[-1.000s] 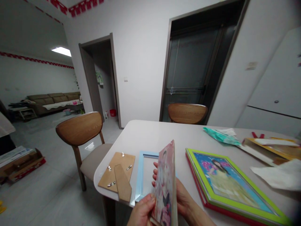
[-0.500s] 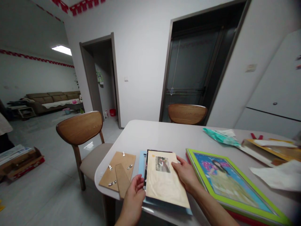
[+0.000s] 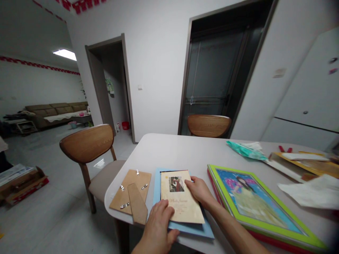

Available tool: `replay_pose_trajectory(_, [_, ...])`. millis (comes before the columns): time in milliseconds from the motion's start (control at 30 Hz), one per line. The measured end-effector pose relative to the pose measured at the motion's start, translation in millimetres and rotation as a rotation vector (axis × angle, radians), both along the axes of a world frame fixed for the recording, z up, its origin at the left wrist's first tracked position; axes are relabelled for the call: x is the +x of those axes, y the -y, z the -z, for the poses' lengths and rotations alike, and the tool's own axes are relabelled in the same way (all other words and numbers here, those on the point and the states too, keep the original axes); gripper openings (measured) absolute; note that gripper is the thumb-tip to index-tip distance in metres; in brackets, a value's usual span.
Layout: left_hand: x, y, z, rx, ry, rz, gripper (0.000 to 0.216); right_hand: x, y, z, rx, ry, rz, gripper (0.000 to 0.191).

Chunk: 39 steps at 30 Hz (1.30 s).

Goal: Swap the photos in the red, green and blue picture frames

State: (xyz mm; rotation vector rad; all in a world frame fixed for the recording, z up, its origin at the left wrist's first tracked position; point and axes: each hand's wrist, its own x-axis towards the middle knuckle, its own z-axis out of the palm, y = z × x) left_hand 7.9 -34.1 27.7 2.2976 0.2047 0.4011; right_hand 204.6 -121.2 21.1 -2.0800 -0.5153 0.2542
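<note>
A cream paper sheet [image 3: 182,204] with a small printed photo and lettering lies on a light-blue picture frame [image 3: 196,229]. A dark edge shows just beneath the sheet. My left hand [image 3: 160,224] rests at the sheet's lower left, fingers on the paper, thumb spread apart near the blue frame's front edge. On the opposite side, my right hand [image 3: 200,192] grips the sheet's right edge, thumb on top and other fingers partly hidden. Left of the frame lies a brown backing board [image 3: 120,194] with metal clips and a stand leg [image 3: 137,204].
A green picture frame [image 3: 225,201] with a picture of a person in a yellow dress lies on something red to the right. Beyond it are a teal-and-white wrapper [image 3: 246,151], a white paper [image 3: 309,192] and a yellow envelope [image 3: 312,163]. Wooden chairs [image 3: 87,143] surround the white table [image 3: 169,148].
The cream sheet has come down onto the blue frame and now lies flatter, its lettering visible. My left hand has moved from the sheet's left edge onto its lower left part.
</note>
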Motion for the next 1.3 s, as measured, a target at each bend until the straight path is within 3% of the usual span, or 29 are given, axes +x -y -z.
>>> replay_pose_trajectory(300, [-2,-1,11.1,-0.026,0.081,0.019,0.039,-1,0,0.9,-0.090,0.034,-0.018,0.037])
replay_pose_trajectory(567, [-2,1,-0.3,-0.040,0.031,0.023,0.028,0,-5,-9.7,-0.345,0.208,-0.017,0.030])
replay_pose_trajectory(800, [-1,1,2.8,0.064,-0.036,0.069,0.032,-16,-7,-7.8,-0.501,0.343,0.043,0.038])
replay_pose_trajectory(967, [0,0,2.7,0.017,-0.041,0.058,0.033,-32,-7,-8.6,-0.622,0.471,0.024,0.041])
replay_pose_trajectory(1300, [-6,0,3.0,-0.039,0.041,0.052,0.034,-52,12,-7.2,-0.525,0.659,-0.213,0.025])
